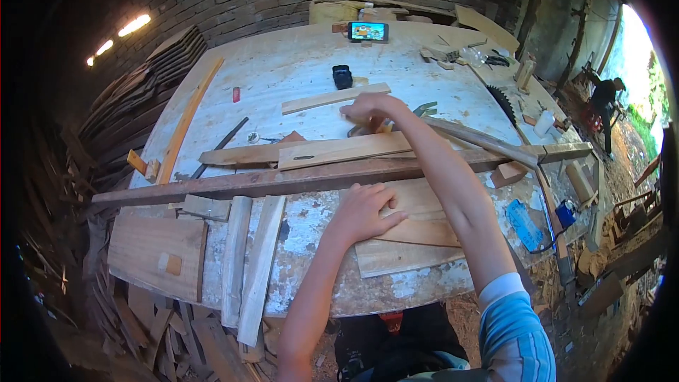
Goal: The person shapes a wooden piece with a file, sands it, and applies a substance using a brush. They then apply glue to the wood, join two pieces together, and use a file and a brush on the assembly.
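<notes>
My left hand (364,213) lies on the pale boards at the table's near side, thumb out and fingers spread, holding nothing up. Under and beside it are a wooden board (417,198) and a lower pale board (403,258), partly overlapping. My right hand (371,107) reaches across to the far side of a slotted wooden piece (346,151). Its fingers curl downward near a tool with an orange part (385,126); what they grip, if anything, is hidden. A flat wooden strip (336,98) lies just beyond that hand.
A long dark beam (283,182) crosses the worktable (297,64). Two narrow strips (260,269) and a wide board (155,255) lie at left. A toothed saw blade (501,102), phone (368,32) and black object (342,76) lie farther back. Another person (605,102) is at far right.
</notes>
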{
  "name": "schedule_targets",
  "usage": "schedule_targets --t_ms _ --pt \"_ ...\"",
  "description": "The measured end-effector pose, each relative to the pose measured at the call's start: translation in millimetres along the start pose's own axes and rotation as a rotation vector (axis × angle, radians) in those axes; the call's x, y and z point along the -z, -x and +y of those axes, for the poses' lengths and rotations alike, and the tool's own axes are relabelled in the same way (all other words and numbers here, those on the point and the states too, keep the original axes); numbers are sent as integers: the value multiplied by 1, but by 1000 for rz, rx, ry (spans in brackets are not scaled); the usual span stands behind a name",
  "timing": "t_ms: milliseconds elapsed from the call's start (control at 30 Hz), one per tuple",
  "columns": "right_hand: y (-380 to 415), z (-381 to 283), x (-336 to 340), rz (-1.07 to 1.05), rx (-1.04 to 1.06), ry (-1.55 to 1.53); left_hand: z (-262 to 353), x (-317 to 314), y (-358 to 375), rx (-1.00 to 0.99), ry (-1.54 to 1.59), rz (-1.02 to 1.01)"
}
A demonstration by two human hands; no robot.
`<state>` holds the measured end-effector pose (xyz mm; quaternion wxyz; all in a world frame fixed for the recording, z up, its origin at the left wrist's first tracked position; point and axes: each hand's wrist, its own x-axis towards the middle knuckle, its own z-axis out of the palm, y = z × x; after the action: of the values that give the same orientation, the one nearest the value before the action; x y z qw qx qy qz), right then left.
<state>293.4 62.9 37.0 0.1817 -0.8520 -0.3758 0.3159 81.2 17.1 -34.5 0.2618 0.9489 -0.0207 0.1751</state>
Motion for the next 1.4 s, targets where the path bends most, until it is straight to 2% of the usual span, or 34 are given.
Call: schedule_targets --t_ms 133,167,267,333,400,467,500,533,600,667,700,800,933,1033,1133,1167,1267,1400 --pt "0 21 30 468 355 360 1 2 0 17 -5 0" --pt "-5 31 32 651 502 248 2 2 -1 18 -8 1" --pt "61 30 29 770 649 -86 2 2 -2 3 1 8" --pt "100 49 8 884 833 48 0 0 -2 4 -6 18" --pt "171 65 -20 910 1059 212 3 0 -3 40 2 -7" --pt "202 96 -63 623 897 15 -1 -2 -4 57 99 20" --pt "224 114 -85 664 953 458 -3 -3 -4 63 145 25" --pt "257 120 -104 424 741 563 -1 -3 -4 83 211 50" --pt "319 122 -126 236 731 560 -13 -15 -4 127 365 146" --pt "328 149 -156 205 840 636 -19 -18 -4 145 392 109" --pt "328 163 -166 384 915 630 -24 -20 -3 147 393 116" --pt "319 176 -178 616 885 818 -12 -13 -2 151 437 89" --pt "310 174 -188 713 913 838 -17 -15 -2 97 370 82" --pt "304 178 -189 698 978 825 -14 -14 -2 115 334 88" --pt "311 173 -180 569 992 807 -10 -13 -2 85 338 89" --pt "312 172 -179 579 1000 808 -16 -15 -2 126 342 72" --pt "315 171 -178 580 984 816 -16 -14 -3 68 305 95" --pt "314 165 -176 563 987 854 -2 -5 -2 133 262 53"
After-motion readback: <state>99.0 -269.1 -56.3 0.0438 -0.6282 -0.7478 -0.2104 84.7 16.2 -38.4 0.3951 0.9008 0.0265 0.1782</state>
